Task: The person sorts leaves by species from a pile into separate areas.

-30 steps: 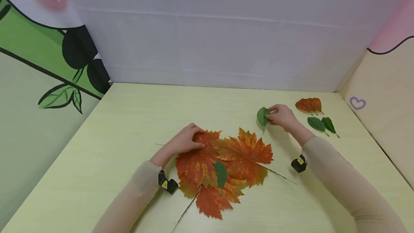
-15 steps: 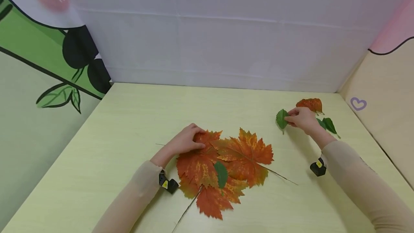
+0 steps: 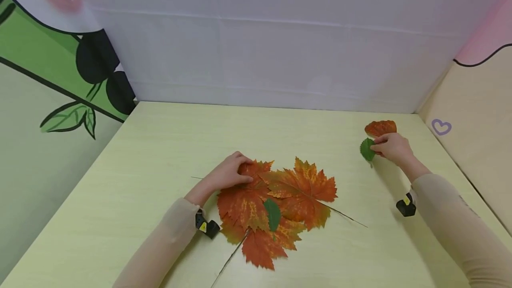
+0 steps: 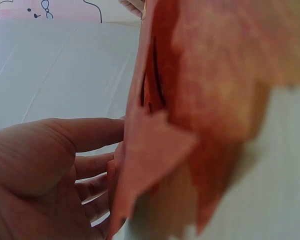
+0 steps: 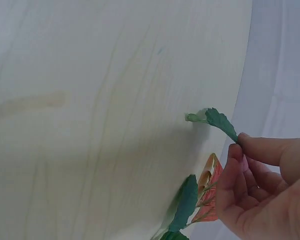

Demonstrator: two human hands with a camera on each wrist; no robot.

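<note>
My right hand (image 3: 394, 148) pinches a small green leaf (image 3: 366, 149) between thumb and fingers at the table's far right. In the right wrist view that leaf (image 5: 220, 121) is held just off the surface. Below it lie another green leaf (image 5: 184, 202) and reddish-brown leaves (image 5: 212, 200); in the head view my hand hides the green ones. My left hand (image 3: 228, 174) rests on the left side of a pile of large orange maple leaves (image 3: 244, 206), its fingertips and thumb touching the leaf (image 4: 152, 160). One green leaf (image 3: 273, 214) lies on the pile.
Brown leaves (image 3: 380, 128) lie near the back right corner of the pale table (image 3: 120, 181). Thin stems (image 3: 230, 259) stick out from the pile. A white sheet (image 3: 256, 57) stands behind the table, with painted panels (image 3: 476, 119) at the sides.
My right hand has carried the green leaf rightward to beside the brown leaves, and now covers the green leaves lying there. My left hand and the orange pile have not moved.
</note>
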